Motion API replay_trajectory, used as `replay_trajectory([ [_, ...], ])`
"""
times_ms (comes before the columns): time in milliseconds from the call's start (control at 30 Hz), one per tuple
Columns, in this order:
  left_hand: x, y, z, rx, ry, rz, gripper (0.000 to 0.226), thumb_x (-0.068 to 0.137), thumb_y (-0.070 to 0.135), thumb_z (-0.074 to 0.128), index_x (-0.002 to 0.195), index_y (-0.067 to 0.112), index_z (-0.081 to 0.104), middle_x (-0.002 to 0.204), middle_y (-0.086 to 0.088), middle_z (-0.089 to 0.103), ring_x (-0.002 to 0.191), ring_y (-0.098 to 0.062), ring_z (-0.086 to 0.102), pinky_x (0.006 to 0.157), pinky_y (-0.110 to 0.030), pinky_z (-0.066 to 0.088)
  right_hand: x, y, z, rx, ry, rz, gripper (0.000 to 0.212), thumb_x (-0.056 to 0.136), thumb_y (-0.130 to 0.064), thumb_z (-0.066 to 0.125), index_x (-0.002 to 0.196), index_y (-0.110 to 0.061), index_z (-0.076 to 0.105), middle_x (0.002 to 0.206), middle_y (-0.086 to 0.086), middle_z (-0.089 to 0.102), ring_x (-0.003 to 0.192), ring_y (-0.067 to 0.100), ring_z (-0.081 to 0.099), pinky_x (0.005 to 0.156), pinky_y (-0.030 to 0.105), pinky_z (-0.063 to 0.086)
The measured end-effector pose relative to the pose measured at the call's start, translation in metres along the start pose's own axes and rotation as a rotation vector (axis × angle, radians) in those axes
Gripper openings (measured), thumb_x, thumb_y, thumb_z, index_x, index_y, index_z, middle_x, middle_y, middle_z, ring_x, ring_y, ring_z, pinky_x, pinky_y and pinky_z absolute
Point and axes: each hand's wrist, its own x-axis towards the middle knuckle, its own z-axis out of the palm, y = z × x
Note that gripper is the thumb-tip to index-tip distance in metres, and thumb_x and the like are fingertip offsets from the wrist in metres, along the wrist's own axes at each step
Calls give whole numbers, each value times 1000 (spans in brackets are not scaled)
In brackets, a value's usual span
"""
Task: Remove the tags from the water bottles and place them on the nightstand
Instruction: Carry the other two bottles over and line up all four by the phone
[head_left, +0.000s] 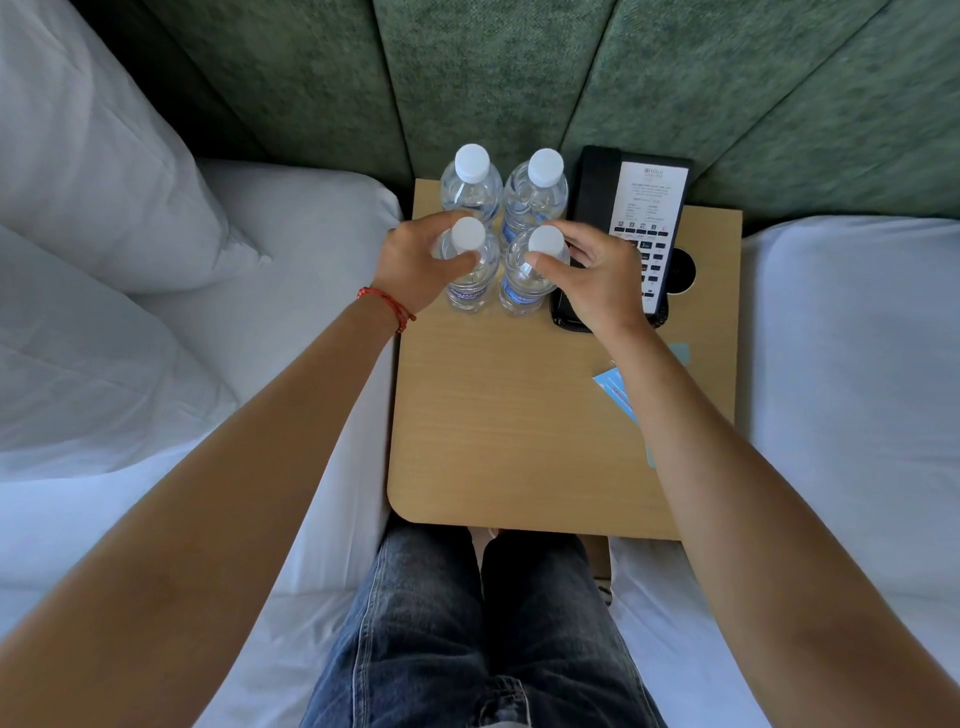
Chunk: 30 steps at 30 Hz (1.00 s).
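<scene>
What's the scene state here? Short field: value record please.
bottles: four water bottles, upright, capped, clustered at the back of the nightstand
left hand: grips the front-left bottle below its cap
right hand: grips the front-right bottle near its cap
tags: blue tags lie on the nightstand, partly hidden by the right arm
phone: right of bottles

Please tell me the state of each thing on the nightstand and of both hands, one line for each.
Back left bottle: upright, capped, untouched.
Back right bottle: upright, capped, untouched.
Front left bottle: upright, capped, gripped by the left hand.
Front right bottle: upright, capped, gripped by the right hand.
Blue tags: lying flat on the nightstand, partly hidden by the right arm.
Phone: handset on its cradle.
</scene>
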Motion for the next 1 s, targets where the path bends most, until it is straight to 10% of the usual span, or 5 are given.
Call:
replay_trajectory([
  [567, -8, 9, 4, 85, 58, 16, 38, 78, 6, 64, 115, 10, 60, 111, -7, 66, 98, -8, 53, 75, 8, 31, -6, -2, 4, -62, 17, -20, 42, 77, -18, 73, 115, -5, 62, 113, 10, 68, 106, 20, 63, 96, 37, 49],
  [1000, -35, 21, 1, 199, 99, 67, 42, 85, 16, 60, 125, 8, 52, 109, -22, 63, 93, -36, 55, 72, -18, 37, -22, -6, 0, -104, 7, -16, 51, 80, -24, 71, 127, -11, 54, 127, 6, 61, 118, 14, 54, 96, 20, 39],
])
